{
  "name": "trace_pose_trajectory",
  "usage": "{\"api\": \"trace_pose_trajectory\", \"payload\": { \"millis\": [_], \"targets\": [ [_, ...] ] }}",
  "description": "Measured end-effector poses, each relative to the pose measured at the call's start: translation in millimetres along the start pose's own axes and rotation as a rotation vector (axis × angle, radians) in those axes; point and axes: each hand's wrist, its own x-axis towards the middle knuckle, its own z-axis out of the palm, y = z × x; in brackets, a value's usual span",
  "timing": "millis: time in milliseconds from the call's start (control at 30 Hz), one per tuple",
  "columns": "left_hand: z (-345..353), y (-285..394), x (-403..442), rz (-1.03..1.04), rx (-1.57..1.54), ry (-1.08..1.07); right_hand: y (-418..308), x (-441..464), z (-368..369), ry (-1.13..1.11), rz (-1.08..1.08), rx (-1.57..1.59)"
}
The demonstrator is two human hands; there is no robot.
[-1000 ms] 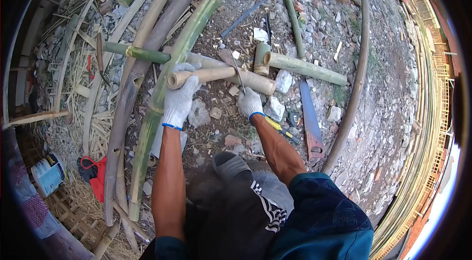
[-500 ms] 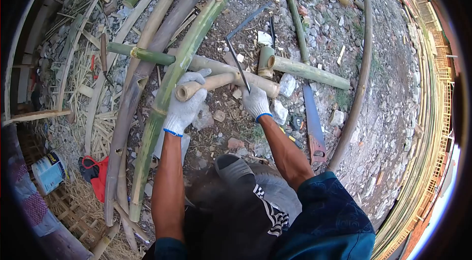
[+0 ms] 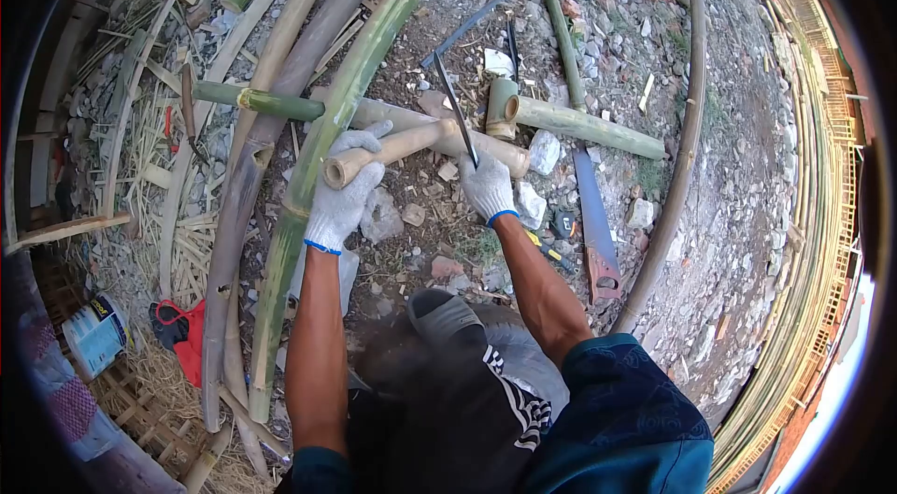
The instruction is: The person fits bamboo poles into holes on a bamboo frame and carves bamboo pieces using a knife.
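Note:
My left hand (image 3: 348,186), in a white knit glove, is closed round a short tan bamboo tube (image 3: 397,146) near its hollow open end. The tube's far end lies over a thicker bamboo pole (image 3: 500,150) on the ground. My right hand (image 3: 488,186), also gloved, grips a long, thin dark blade-like tool (image 3: 456,106). Its handle is hidden in the fist, and its exact kind is unclear. This strip stands up past the tube's far end; contact between them cannot be made out. Beyond it lies a bluish flat strip (image 3: 464,29).
A long green bamboo pole (image 3: 318,143) runs beside my left hand. Right of my right hand lie a handsaw (image 3: 594,204), a cut green pole (image 3: 589,127) and white stones (image 3: 545,153). At left are a bucket (image 3: 95,335) and red cloth (image 3: 190,344). Rubble covers the ground.
The tube's far end has swung slightly away from me. The dark strip's upper end has shifted slightly away too. Both hands keep their grips, and the whole view has shifted a little.

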Motion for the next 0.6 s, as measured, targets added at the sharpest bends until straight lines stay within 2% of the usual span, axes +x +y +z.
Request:
{"api": "trace_pose_trajectory", "payload": {
  "millis": [67, 167, 233, 333, 400, 467, 567, 600],
  "targets": [
    [-1.4, 3.7, 1.7, 0.012, 0.030, -0.025, -32.6, -7.8, -20.4, 0.061, -0.021, 0.118],
    [-8.7, 5.1, 3.5, 0.013, 0.167, -0.067, -22.4, -13.7, -4.4, 0.231, -0.115, 0.269],
    [-10.9, 7.5, -0.1, 0.028, 0.151, -0.117, 40.9, 14.9, 25.6, -0.118, 0.119, -0.243],
    [-14.5, 14.4, 14.7, 0.075, 0.136, -0.131, 16.4, 10.0, -3.9, -0.056, 0.012, -0.147],
    [-12.4, 13.7, 3.0, 0.014, 0.127, -0.112, -24.5, -13.6, -33.2, -0.013, -0.010, 0.028],
    [-13.4, 17.6, 1.7, 0.030, 0.171, -0.129, -34.7, -11.5, -26.6, 0.077, -0.056, 0.185],
    [-16.9, 18.5, -0.8, 0.056, 0.254, -0.149, 43.4, 22.1, 26.2, -0.151, 0.115, -0.161],
    [-20.7, 19.0, -1.3, 0.052, 0.297, -0.169, 45.4, 26.2, 25.6, -0.092, 0.039, -0.201]
  ]
}}
